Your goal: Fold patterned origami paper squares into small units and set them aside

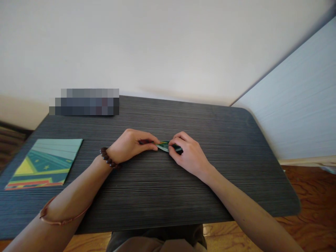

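Together, two hands (131,142) (191,153) pinch one apparently folded paper (163,147), right of one patterned sheet (44,164).

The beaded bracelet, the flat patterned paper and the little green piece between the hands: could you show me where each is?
Beaded bracelet (107,161): head view, on its dark beads.
Flat patterned paper (49,162): head view, mid printed face.
Little green piece (163,147): head view, on its pale visible part.

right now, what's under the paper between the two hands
The table shows around the paper, pinched by the left hand and right hand; the spot directly beneath is covered.
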Demonstrator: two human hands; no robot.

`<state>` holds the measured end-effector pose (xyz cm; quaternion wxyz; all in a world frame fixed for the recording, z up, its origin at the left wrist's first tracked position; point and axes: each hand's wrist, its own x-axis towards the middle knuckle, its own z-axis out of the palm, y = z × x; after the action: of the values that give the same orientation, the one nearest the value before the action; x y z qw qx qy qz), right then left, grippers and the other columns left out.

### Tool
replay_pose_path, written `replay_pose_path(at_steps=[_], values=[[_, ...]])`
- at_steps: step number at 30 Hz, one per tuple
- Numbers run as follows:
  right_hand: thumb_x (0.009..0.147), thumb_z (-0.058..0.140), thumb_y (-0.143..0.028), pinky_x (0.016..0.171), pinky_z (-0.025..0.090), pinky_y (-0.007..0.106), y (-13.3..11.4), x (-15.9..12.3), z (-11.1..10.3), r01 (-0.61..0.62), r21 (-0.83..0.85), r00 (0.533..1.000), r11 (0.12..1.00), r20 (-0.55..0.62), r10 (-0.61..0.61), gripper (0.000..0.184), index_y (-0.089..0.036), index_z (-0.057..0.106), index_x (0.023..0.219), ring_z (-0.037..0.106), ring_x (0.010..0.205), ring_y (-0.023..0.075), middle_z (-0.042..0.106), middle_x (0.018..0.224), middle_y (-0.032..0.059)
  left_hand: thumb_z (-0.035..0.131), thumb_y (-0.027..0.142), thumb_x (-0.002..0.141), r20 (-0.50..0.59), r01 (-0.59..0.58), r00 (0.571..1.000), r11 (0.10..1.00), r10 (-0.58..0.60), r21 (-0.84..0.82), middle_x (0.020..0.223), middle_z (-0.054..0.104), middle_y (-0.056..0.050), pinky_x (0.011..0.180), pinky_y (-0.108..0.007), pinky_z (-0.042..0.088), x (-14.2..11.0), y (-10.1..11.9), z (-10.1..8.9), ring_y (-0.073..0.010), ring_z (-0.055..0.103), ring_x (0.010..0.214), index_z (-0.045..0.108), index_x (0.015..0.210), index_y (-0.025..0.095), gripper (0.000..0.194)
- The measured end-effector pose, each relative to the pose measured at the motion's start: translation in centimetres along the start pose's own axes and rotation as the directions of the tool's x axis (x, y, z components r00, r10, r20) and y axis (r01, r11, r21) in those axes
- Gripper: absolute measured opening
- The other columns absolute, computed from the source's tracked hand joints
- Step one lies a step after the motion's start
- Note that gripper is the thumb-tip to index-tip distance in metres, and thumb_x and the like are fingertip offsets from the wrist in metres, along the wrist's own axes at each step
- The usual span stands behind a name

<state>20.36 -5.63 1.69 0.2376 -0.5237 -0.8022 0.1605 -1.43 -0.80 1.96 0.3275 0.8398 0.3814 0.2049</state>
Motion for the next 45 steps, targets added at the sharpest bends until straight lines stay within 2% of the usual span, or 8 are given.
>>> replay_pose_path(at_steps=[3, 8, 16, 25, 29, 34, 41, 45], values=[[0.083, 0.051, -0.019, 0.077, 0.047, 0.029, 0.0, 0.0, 0.0, 0.008, 0.003, 1.0, 1.0, 0.001, -0.008, 0.012, -0.017, 0.063, 0.087, 0.058, 0.083, 0.0152, 0.058, 0.094, 0.0051, 0.066, 0.042, 0.075, -0.014, 0.053, 0.998, 0.997, -0.054, -0.048, 0.085, 0.071, -0.001, 0.067, -0.021, 0.05, 0.2, 0.1, -0.1, -0.0136, 0.064, 0.074, 0.07, 0.089, 0.02, 0.026], [0.083, 0.051, -0.019, 0.077, 0.047, 0.029, 0.1, 0.0, 0.2, 0.024, 0.011, 1.0, 1.0, -0.009, -0.024, 0.012, -0.018, 0.063, 0.087, 0.058, 0.082, 0.0153, 0.058, 0.094, 0.005, 0.065, 0.038, 0.076, -0.007, 0.04, 0.999, 0.998, -0.04, -0.055, 0.082, 0.068, -0.001, 0.07, -0.022, 0.048, 0.3, 0.4, 0.0, -0.0133, 0.062, 0.075, 0.069, 0.081, 0.018, 0.021], [0.084, 0.052, -0.02, 0.079, 0.047, 0.029, 0.3, 0.2, 0.0, 0.018, 0.046, 1.0, 0.999, -0.004, -0.018, 0.012, -0.019, 0.061, 0.091, 0.058, 0.084, 0.0155, 0.059, 0.094, 0.0045, 0.067, 0.039, 0.074, -0.036, 0.125, 0.991, 0.987, -0.129, -0.098, 0.08, 0.069, 0.001, 0.068, -0.021, 0.048, 0.2, 0.3, 0.2, -0.0128, 0.063, 0.073, 0.069, 0.084, 0.02, 0.022], [0.083, 0.053, -0.02, 0.08, 0.046, 0.031, 1.0, 0.4, 0.2, 0.0, 0.081, 1.0, 0.997, -0.026, 0.002, 0.011, -0.02, 0.062, 0.089, 0.058, 0.084, 0.0155, 0.061, 0.091, 0.0031, 0.065, 0.037, 0.077, 0.017, 0.067, 0.998, 0.984, -0.065, -0.166, 0.087, 0.068, -0.002, 0.068, -0.022, 0.049, 0.1, -1.0, -0.4, -0.0126, 0.062, 0.073, 0.071, 0.09, 0.02, 0.022], [0.083, 0.053, -0.017, 0.08, 0.046, 0.031, 0.9, 0.4, 0.4, 0.004, 0.038, 1.0, 0.999, -0.025, -0.003, 0.015, -0.021, 0.065, 0.091, 0.059, 0.083, 0.0152, 0.06, 0.093, 0.0031, 0.064, 0.035, 0.078, 0.009, 0.095, 0.995, 0.975, -0.095, -0.203, 0.082, 0.067, -0.002, 0.061, -0.021, 0.049, 0.1, -0.5, 0.0, -0.0104, 0.06, 0.062, 0.07, 0.085, 0.017, 0.02], [0.083, 0.053, -0.019, 0.078, 0.046, 0.032, 0.7, 0.4, 0.8, -0.004, 0.015, 1.0, 1.0, -0.018, 0.004, 0.016, -0.022, 0.066, 0.091, 0.059, 0.082, 0.0156, 0.059, 0.094, 0.0036, 0.065, 0.035, 0.076, -0.039, 0.114, 0.992, 0.985, -0.12, -0.132, 0.081, 0.069, -0.002, 0.067, -0.021, 0.05, 0.2, 0.2, 0.3, -0.0133, 0.063, 0.073, 0.069, 0.081, 0.017, 0.019], [0.083, 0.058, -0.025, 0.077, 0.047, 0.028, 2.2, 0.8, -0.6, 0.064, 0.199, 0.998, 0.978, -0.015, -0.062, 0.021, -0.022, 0.062, 0.103, 0.058, 0.085, 0.0141, 0.061, 0.101, 0.0041, 0.067, 0.038, 0.074, -0.056, 0.186, 0.978, 0.956, -0.203, -0.225, 0.08, 0.069, -0.002, 0.064, -0.022, 0.054, 0.2, -0.7, 0.1, -0.0112, 0.063, 0.062, 0.068, 0.086, 0.016, 0.025], [0.079, 0.065, -0.031, 0.062, 0.046, 0.024, 4.1, 0.8, -1.5, 0.026, 0.267, 0.999, 0.963, 0.015, -0.031, 0.027, -0.021, 0.062, 0.103, 0.055, 0.062, 0.01, 0.064, 0.081, -0.0001, 0.067, 0.039, 0.074, -0.088, 0.179, 0.975, 0.955, -0.204, -0.235, 0.079, 0.068, -0.002, 0.063, -0.021, 0.055, 0.1, -0.9, -0.1, -0.0109, 0.063, 0.06, 0.068, 0.087, 0.015, 0.027]])
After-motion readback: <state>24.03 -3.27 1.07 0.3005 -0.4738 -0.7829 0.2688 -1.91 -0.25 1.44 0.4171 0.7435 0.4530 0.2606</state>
